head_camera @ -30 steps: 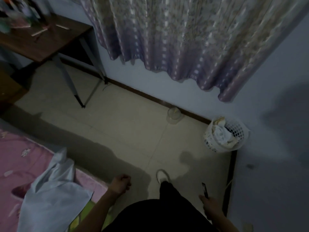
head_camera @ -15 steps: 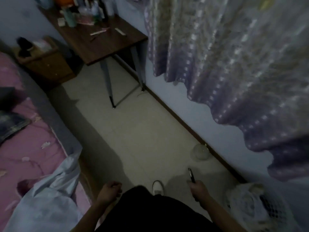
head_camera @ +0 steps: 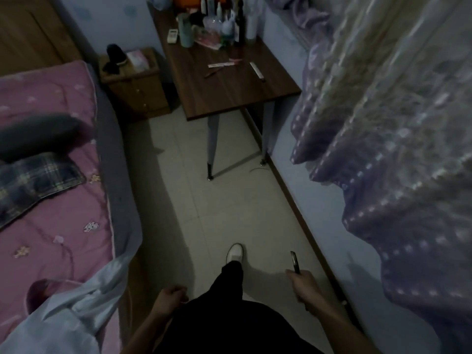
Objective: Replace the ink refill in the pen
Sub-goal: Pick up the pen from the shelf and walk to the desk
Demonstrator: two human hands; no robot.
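My right hand [head_camera: 302, 283] is low at the right, closed around a dark pen [head_camera: 294, 261] whose upper end sticks up out of the fist. My left hand [head_camera: 169, 298] hangs beside my dark trouser leg with its fingers curled in and nothing visible in it. Far ahead, a brown wooden table [head_camera: 237, 93] carries a white refill packet [head_camera: 221, 64], a thin pen-like stick [head_camera: 213, 72] and a white stick-shaped object [head_camera: 257, 71]. Both hands are far from the table.
A pink-covered bed [head_camera: 51, 205] with pillows and a white garment [head_camera: 76, 305] fills the left. A small wooden nightstand [head_camera: 135, 83] stands beside the table. Bottles and a cup crowd the table's back. A patterned curtain [head_camera: 383, 123] hangs at the right. Pale tiled floor [head_camera: 217, 200] runs between.
The view has swung left from the corner with the white basket toward the table, which now lies straight ahead. My right hand keeps its hold on the pen.
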